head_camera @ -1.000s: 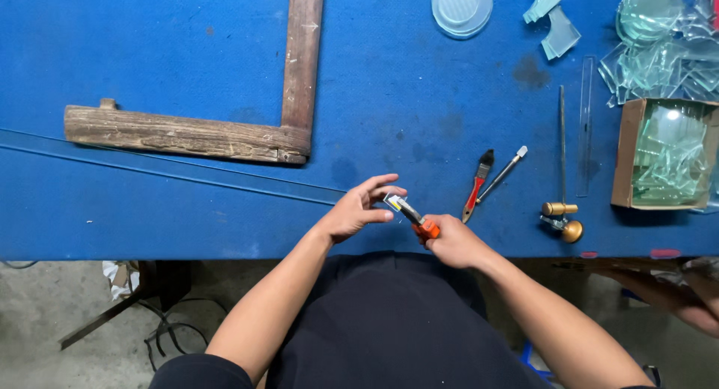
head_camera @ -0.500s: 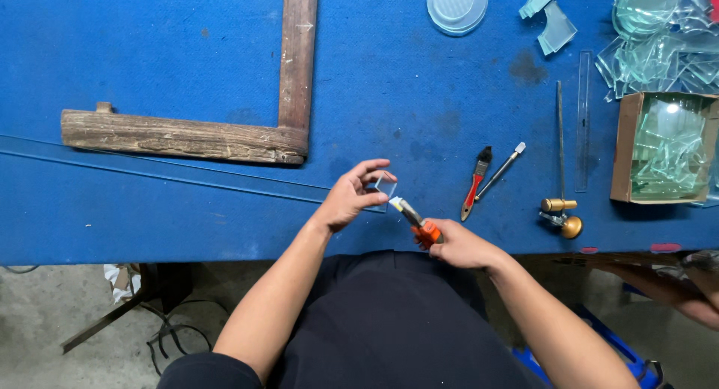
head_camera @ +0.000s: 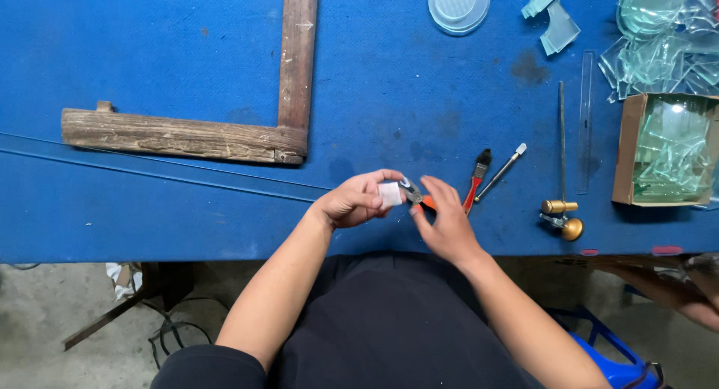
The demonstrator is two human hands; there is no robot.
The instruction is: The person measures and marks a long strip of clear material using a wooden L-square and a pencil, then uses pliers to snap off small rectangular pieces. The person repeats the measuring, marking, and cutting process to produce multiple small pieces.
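Note:
My left hand pinches a small square piece of pale glass just above the near edge of the blue table. My right hand grips orange-handled pliers, whose metal jaws bite the right edge of the glass piece. Both hands meet over the table's front middle.
An L-shaped wooden square lies at the left. A red-handled brush, a slim metal tool and a brass-headed cutter lie at the right. A cardboard box of glass scraps, loose shards and a round glass disc sit further back.
My hands have come together. The pliers swung up and now bite the glass piece, which my left hand turned to face me. The view shifted slightly.

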